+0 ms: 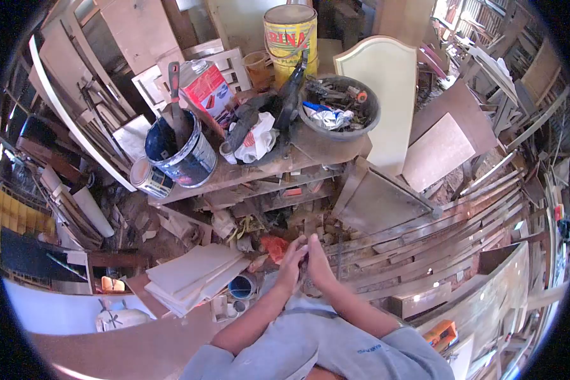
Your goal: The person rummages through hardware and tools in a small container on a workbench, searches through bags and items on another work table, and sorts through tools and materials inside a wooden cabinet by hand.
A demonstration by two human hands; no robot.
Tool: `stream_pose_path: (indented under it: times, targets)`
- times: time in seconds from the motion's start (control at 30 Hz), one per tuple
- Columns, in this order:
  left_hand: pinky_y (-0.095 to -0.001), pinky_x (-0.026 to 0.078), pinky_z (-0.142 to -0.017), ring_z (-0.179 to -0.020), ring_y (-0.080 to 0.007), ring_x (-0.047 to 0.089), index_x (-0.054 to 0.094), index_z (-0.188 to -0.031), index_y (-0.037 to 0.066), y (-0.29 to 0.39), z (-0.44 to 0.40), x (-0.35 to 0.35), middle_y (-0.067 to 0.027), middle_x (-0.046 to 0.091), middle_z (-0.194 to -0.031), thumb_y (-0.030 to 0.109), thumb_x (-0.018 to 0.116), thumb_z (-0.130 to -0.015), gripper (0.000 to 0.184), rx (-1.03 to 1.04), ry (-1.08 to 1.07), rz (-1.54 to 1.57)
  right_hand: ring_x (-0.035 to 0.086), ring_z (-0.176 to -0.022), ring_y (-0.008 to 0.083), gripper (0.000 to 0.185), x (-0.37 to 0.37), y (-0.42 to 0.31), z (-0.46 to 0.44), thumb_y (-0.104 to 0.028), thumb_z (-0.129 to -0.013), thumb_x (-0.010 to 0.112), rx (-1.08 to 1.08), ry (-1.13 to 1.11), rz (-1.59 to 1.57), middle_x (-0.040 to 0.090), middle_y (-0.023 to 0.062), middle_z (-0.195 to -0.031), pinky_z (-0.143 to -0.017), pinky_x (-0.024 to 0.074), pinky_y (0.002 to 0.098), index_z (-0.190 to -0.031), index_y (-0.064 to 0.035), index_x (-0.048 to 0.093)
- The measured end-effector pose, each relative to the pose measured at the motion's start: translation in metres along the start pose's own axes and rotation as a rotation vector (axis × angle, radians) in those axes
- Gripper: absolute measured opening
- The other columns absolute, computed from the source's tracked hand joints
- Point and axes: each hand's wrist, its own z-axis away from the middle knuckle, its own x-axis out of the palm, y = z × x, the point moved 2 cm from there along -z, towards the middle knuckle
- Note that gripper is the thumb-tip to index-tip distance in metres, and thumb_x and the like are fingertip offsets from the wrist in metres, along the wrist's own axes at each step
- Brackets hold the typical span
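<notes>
My two hands meet low in the middle of the view, over the cluttered floor in front of my body. My left hand (291, 265) has its fingers stretched out, slightly curved toward the other hand. Flat and straight-fingered, my right hand (318, 265) leans against it, fingertips close together. No object shows in either hand, though the gap between the palms is dark and partly hidden. An orange-red plastic piece (274, 248) lies just left of my hands. Beyond them stands a wooden workbench (266, 170).
The bench holds a dark paint bucket (187, 158) with a handled tool, a yellow can (290, 38), a red-and-white can (210, 92) and a grey basin (368, 117) of hardware. Stacked boards (193, 272) lie at left. Long wood strips (437, 244) spread rightward.
</notes>
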Motion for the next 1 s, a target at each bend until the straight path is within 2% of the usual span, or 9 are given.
stream_pose_path:
  times: [0.07,0.17,0.27,0.37,0.47,0.57,0.67,0.8,1.0]
  targets:
    - [-0.0330,0.041,-0.110,-0.125,-0.0187,0.056,0.052,-0.144,0.001,-0.013,-0.013,-0.010,-0.0090,0.060,-0.135,0.031,0.060,-0.104,0.050,-0.149,0.057,-0.041,0.047,-0.137,0.0292,0.070,0.012,0.000,-0.007,-0.054,-0.113,0.023,-0.190,0.097,0.330,0.052,0.0197,-0.143,-0.117,0.0349,0.0386,-0.150,0.0025,0.042]
    - [-0.0327,0.044,-0.107,-0.125,-0.0204,0.058,0.056,-0.141,0.003,-0.026,-0.039,-0.012,-0.0095,0.064,-0.130,0.037,0.056,-0.107,0.048,-0.224,0.059,0.119,0.033,-0.150,0.0332,0.073,0.006,-0.019,-0.027,-0.052,-0.113,0.018,0.077,-0.020,0.312,0.035,0.0235,-0.159,-0.123,0.0258,0.0384,-0.161,0.0040,0.019]
    - [-0.0352,0.048,-0.099,-0.114,-0.0208,0.062,0.063,-0.132,0.004,-0.023,-0.067,-0.014,-0.0078,0.068,-0.122,0.043,0.052,-0.108,0.047,-0.180,0.086,-0.243,0.030,-0.152,0.0364,0.072,0.011,-0.054,-0.050,-0.049,-0.113,0.016,0.018,0.000,0.242,0.032,0.0272,-0.161,-0.122,0.0263,0.0395,-0.161,0.0049,0.016]
    - [-0.0365,0.050,-0.089,-0.101,-0.0208,0.062,0.065,-0.124,0.004,0.015,-0.091,-0.001,-0.0062,0.069,-0.111,0.047,0.050,-0.109,0.048,-0.150,0.026,-0.455,0.031,-0.152,0.0381,0.071,0.011,-0.086,-0.067,-0.049,-0.113,0.019,0.141,0.097,0.308,0.032,0.0288,-0.161,-0.122,0.0273,0.0402,-0.162,0.0031,0.017]
    - [-0.0331,0.048,-0.080,-0.095,-0.0166,0.060,0.065,-0.116,0.006,0.014,-0.119,0.001,-0.0066,0.069,-0.102,0.051,0.049,-0.109,0.049,0.010,-0.041,-0.339,0.055,-0.132,0.0466,0.073,-0.008,-0.071,-0.093,-0.048,-0.111,0.034,0.069,0.136,0.491,0.043,0.0300,-0.155,-0.111,0.0428,0.0453,-0.164,-0.0029,0.010]
    - [-0.0308,0.046,-0.072,-0.093,-0.0120,0.059,0.063,-0.107,0.008,0.032,-0.148,0.002,-0.0077,0.067,-0.094,0.053,0.047,-0.109,0.047,-0.217,-0.088,0.227,0.061,-0.126,0.0422,0.067,-0.013,-0.159,-0.094,-0.038,-0.108,0.051,0.095,0.069,0.486,0.056,0.0279,-0.144,-0.106,0.0473,0.0461,-0.161,-0.0038,0.027]
    - [-0.0311,0.043,-0.065,-0.081,-0.0109,0.056,0.056,-0.099,0.010,0.126,-0.161,0.031,-0.0063,0.064,-0.088,0.050,0.045,-0.111,0.043,0.000,-0.171,0.280,0.065,-0.120,0.0383,0.054,-0.052,-0.208,-0.111,-0.026,-0.102,0.064,-0.141,0.024,0.664,0.067,0.0231,-0.129,-0.103,0.0493,0.0456,-0.150,-0.0045,0.048]
    - [-0.0293,0.039,-0.059,-0.065,-0.0113,0.048,0.053,-0.097,0.008,0.169,-0.185,0.034,-0.0010,0.052,-0.076,0.042,0.044,-0.112,0.038,-0.143,-0.273,0.215,0.065,-0.114,0.0289,0.044,-0.060,-0.310,-0.159,0.002,-0.077,0.073,-0.643,0.486,0.961,0.072,0.0124,-0.115,-0.104,0.0476,0.0415,-0.120,-0.0059,0.071]
    - [-0.0256,0.034,-0.054,-0.059,-0.0079,0.041,0.055,-0.098,0.007,0.180,-0.215,0.045,0.0056,0.039,-0.066,0.038,0.049,-0.112,0.035,-0.252,-0.331,0.294,0.066,-0.110,0.0317,0.047,-0.089,-0.319,-0.237,-0.001,-0.067,0.077,-0.572,0.098,1.295,0.074,0.0076,-0.107,-0.103,0.0485,0.0459,-0.112,-0.0128,0.076]
